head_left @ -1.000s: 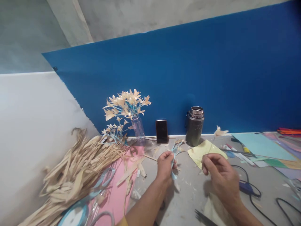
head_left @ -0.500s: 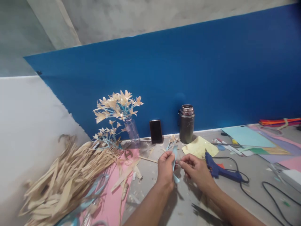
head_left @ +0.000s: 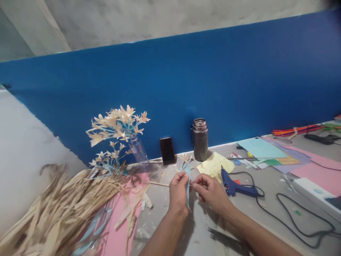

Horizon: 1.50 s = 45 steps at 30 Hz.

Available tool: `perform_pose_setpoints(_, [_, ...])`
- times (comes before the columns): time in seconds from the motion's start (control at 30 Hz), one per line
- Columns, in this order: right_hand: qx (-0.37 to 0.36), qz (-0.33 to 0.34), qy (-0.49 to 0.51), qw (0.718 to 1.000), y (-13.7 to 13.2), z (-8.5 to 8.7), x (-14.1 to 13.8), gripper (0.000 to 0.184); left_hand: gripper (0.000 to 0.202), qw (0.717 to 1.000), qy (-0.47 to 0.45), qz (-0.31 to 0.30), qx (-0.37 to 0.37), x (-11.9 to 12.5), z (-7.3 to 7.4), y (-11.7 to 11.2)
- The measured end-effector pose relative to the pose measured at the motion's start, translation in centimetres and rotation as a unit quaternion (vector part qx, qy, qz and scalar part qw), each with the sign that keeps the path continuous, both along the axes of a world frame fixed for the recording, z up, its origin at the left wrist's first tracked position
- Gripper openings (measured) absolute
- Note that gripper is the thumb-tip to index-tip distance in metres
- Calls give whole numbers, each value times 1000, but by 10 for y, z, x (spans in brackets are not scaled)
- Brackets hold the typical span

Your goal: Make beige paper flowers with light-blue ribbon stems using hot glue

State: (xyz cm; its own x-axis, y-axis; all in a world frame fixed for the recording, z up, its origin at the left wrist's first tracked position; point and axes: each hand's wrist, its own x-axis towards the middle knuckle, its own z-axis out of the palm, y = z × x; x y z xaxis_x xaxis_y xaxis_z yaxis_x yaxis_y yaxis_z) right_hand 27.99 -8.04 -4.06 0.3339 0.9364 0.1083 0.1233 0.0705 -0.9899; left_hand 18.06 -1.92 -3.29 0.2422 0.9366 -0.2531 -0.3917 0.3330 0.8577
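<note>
My left hand (head_left: 179, 192) is closed around a narrow light-blue strip (head_left: 188, 186), pinched between thumb and fingers and standing nearly upright. Just to its right, the fingertips of my right hand (head_left: 210, 192) are pinched together close to the strip; whatever they hold is too small to make out. Behind my left hand lies a small sprig of pale flowers (head_left: 186, 159) on a blue stem. A blue glue gun (head_left: 239, 186) rests on the table right of my right hand. Dark scissors (head_left: 226, 239) lie partly under my right forearm.
Dried husks (head_left: 61, 206) and pink paper (head_left: 121, 217) spread at the left. A clear vase (head_left: 138, 153) of pale flowers, a phone (head_left: 167, 150) and an uncapped flask (head_left: 200, 140) stand along the blue wall. Yellow paper (head_left: 216, 165), coloured sheets (head_left: 263, 147) and a power strip (head_left: 315, 195) lie rightward.
The view has turned to the right, so everything sits further left in the picture. Both hands stay close together at the blue strip, which now stands straighter.
</note>
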Motion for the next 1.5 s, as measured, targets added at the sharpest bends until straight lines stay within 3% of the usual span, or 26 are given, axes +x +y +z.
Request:
perform_pose_setpoints(0.3, [1,8,-13,1000,-2,1,-2,13,37,1000,-1,-8,-9,-2,0,2])
perform_pose_setpoints(0.57, [-15,9,-16,1000,-3,6,-3,14,35,999,-36,4,34,0,-10,3])
perform_pose_setpoints(0.83, [-11,7,-19,1000,-4,4,-3,14,33,999,-39,-8,34,0,-9,2])
perform_pose_setpoints(0.97, [13,-20,-12,1000,-2,1,3,18,27,1000,-22,-11,18,0,-14,4])
perform_pose_setpoints(1.17, [70,-112,-12,991,-6,6,15,22,27,999,-29,-19,-20,-3,-18,9])
perform_pose_setpoints(1.27, [71,-77,-68,992,-10,8,10,20,28,998,-45,-23,-29,-4,-16,11])
perform_pose_setpoints(1.4, [10,11,-108,994,-9,2,1,17,27,998,-63,3,-11,-2,-13,10])
perform_pose_setpoints(1.5, [-5,18,-124,992,-6,-2,1,13,25,998,-66,7,5,-1,-12,7])
